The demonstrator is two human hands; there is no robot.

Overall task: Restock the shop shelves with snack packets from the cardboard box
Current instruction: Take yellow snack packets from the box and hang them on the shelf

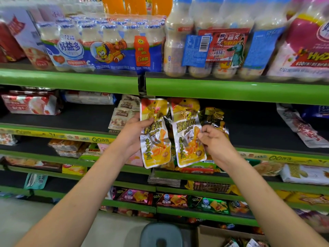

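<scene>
Green-edged shelving (231, 90) is seen filling the view, tier below tier. Above the grip, the top shelf is loaded with wrapped drink bottles (106, 49). A yellow price strip (58, 135) is run along the shelf edge left of the grip. Far below, a grey stool (161, 235) is set on a pale floor (26, 216).

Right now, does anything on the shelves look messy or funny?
Yes. A white and red packet at the right of the dark shelf lies slanted, hanging over the shelf edge. Behind the right hand, a crumpled yellow packet sits bent, unlike the two flat yellow packets being held.
</scene>
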